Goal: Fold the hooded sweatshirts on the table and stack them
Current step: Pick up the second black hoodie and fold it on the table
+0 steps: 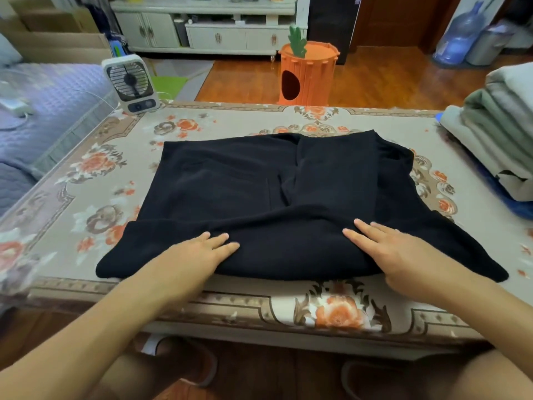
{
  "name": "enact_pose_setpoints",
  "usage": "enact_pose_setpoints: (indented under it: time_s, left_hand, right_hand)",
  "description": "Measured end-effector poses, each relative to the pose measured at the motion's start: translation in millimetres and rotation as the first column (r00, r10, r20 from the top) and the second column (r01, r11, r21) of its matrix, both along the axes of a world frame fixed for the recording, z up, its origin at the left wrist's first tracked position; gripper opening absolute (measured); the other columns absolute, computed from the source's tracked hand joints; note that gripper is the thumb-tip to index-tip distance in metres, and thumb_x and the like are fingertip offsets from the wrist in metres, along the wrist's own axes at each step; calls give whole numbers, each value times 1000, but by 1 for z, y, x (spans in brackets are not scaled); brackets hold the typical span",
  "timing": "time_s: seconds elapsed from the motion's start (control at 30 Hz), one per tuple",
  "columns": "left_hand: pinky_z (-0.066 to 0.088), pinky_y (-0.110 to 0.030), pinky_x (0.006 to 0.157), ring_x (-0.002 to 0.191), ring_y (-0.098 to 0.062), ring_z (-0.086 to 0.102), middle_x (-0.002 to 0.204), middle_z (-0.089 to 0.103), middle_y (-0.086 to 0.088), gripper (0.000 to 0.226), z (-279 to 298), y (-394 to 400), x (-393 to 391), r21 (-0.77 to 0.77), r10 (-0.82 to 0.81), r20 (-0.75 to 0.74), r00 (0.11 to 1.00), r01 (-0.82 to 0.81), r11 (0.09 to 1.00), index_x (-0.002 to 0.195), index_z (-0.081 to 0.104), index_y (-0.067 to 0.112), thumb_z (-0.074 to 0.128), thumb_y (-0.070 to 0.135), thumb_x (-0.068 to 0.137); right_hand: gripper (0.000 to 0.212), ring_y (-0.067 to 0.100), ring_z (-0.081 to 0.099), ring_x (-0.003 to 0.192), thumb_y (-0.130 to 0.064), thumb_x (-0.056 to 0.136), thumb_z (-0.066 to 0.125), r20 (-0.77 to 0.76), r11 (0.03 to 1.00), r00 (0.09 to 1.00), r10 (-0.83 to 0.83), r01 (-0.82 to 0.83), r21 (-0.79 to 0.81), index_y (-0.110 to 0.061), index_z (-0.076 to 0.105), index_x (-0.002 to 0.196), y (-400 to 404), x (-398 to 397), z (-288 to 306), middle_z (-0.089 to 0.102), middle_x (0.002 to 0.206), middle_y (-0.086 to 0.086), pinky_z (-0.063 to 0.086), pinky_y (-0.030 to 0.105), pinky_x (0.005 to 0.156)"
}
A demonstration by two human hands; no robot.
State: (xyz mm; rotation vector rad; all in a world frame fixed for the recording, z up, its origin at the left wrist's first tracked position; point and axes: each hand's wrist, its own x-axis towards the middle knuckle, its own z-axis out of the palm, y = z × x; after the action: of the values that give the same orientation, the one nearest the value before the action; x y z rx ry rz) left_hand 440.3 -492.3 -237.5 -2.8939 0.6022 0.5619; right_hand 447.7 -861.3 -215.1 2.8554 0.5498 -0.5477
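Two bare hands lie flat on one black hooded sweatshirt [259,197], which is spread across the middle of the worktop [86,197], a surface covered by a cloth with an orange and brown flower pattern. Left hand [199,252]: fingers [225,241] straight and close together, pressing the near edge of the garment, gripping nothing. Right hand [395,249]: fingers [363,229] likewise straight and slightly spread, resting on the near fold, gripping nothing. The garment's far part is folded inward, forming a vertical crease near its middle; dark fabric extends beyond the hands at both near corners, reaching close to the worktop's front edge.

Surroundings, counted. One stack of folded garments [501,134], grey and green in tone, stands at the right end of the worktop, well apart from the black sweatshirt; the number of pieces in it cannot be told. One small white desk fan [131,83] stands at the far left corner. One bed with a lilac quilt [49,111] lies beside the worktop on the left. On the wooden floor beyond: one orange carrot-shaped bin [307,75], one white cabinet [207,33] and one blue water bottle [461,36] at far right. Nothing lies between the hands and the sweatshirt.
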Motion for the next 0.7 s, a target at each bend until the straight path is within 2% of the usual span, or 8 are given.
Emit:
enact_pose_setpoints:
  time_s: [0.1, 0.17, 0.23, 0.3, 0.4, 0.53, 0.63, 0.7]
  left_hand:
    - [33, -37, 119, 156, -16, -2, 168, -10, 14, 81, 6, 1, -26, 12, 7, -122, 992, -6, 1000, 160, -3, 40, 43, 21, 96]
    - [21, -41, 124, 156, -16, -7, 169, -9, 12, 76, 10, -8, -25, 1, 10, -141, 990, -10, 1000, 160, 1, 41, 39, 52, 95]
    - [7, -41, 127, 155, -12, -8, 168, -4, 14, 71, 14, -33, -9, -195, -24, -12, 1000, 21, 980, 158, 9, 46, 27, 71, 94]
    - [0, -41, 127, 155, -14, -12, 168, -7, 14, 63, 5, -66, 14, -338, -23, 130, 991, 66, 939, 158, 4, 49, 20, 67, 99]
    - [-1, -47, 126, 155, -24, -13, 170, -7, 3, 61, -31, -104, 35, -265, 71, 174, 982, -23, 964, 157, -11, 47, 11, 63, 102]
    - [-3, -45, 126, 155, -22, -13, 170, -8, 4, 66, -51, -101, 39, -292, 110, 110, 988, -74, 953, 156, -15, 45, -1, 70, 96]
    - [4, -40, 127, 156, -22, -3, 170, 2, 3, 86, -38, -77, 67, -394, 196, 127, 972, -132, 910, 159, 4, 45, -10, 82, 82]
    - [7, -39, 127, 156, -25, 4, 169, 11, -1, 85, -35, -51, 115, -382, 272, 212, 939, -176, 907, 160, 14, 40, 0, 79, 86]
  right_hand:
    - [99, 15, -17, 153, -12, 94, 49, -133, 997, 990, 43, -51, -59, -43, -29, 148, -11, -24, 4, -32, 161, -8, 7, 35, 126]
    - [95, 11, -27, 148, -55, 95, 51, -226, 999, 974, 30, -36, -22, -46, -28, 148, -14, -23, 9, -39, 155, -13, -2, 34, 125]
    - [92, 5, -27, 147, -91, 78, 20, -195, 988, 981, -4, 34, 149, -47, -14, 152, -6, -6, 13, -31, 154, -21, -4, 34, 125]
    - [90, 8, -19, 151, -88, 77, -7, 20, 955, 1000, -24, 17, 297, -43, -6, 155, 10, 17, 1, -19, 160, -20, -1, 38, 126]
    - [82, 15, -17, 153, -74, 83, -19, 112, 952, 992, -57, 20, 307, -40, -9, 157, 35, 39, -31, -13, 167, -12, -3, 41, 125]
    - [74, 11, -17, 152, -70, 89, -5, 27, 942, 999, -39, 28, 334, -43, -4, 157, 30, 49, -40, -12, 165, -16, -8, 36, 124]
    - [74, 12, 18, 148, -69, 95, 13, 213, 865, 974, -82, -36, 500, -31, 35, 154, 24, 81, -29, 29, 161, -6, 9, 28, 123]
    - [60, 17, 34, 141, -54, 101, 31, 322, 836, 935, -147, -56, 546, -20, 48, 147, 22, 134, -28, 45, 151, 3, 20, 29, 120]
